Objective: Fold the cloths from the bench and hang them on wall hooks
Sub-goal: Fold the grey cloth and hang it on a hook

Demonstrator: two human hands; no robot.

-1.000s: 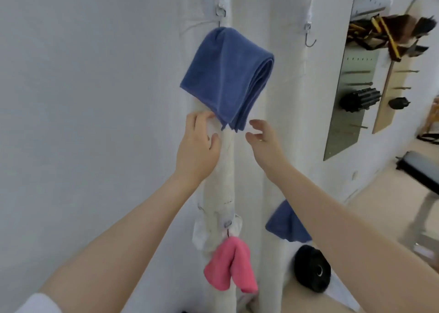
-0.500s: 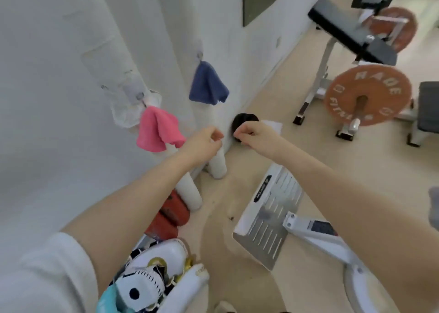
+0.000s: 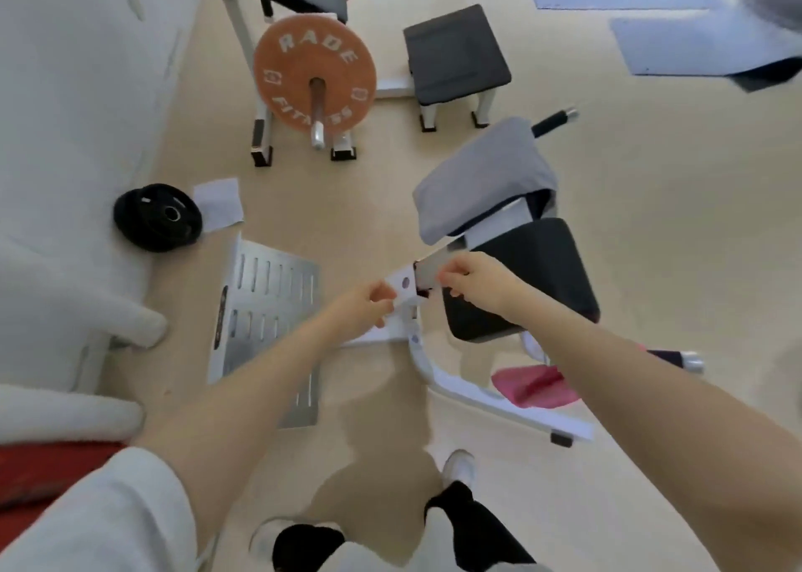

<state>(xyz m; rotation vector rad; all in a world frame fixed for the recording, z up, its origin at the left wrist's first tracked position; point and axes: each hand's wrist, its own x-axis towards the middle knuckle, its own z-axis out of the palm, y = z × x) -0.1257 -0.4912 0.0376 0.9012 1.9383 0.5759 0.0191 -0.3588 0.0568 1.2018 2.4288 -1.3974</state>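
Head view, grey cloth [image 3: 484,178] on bench [image 3: 527,276] beyond left hand [image 3: 364,306], right hand [image 3: 475,278], both loosely curled, empty.

Both arms outstretched, left hand [image 3: 366,306] and right hand [image 3: 475,278] loosely curled

bright, even indoor light washing scene; soft shadow pooling on floor [image 3: 373,476] under arms; motion blur smearing whole frame; wide-angle distortion bending edges; white wall [image 3: 78,107] slightly overexposing.
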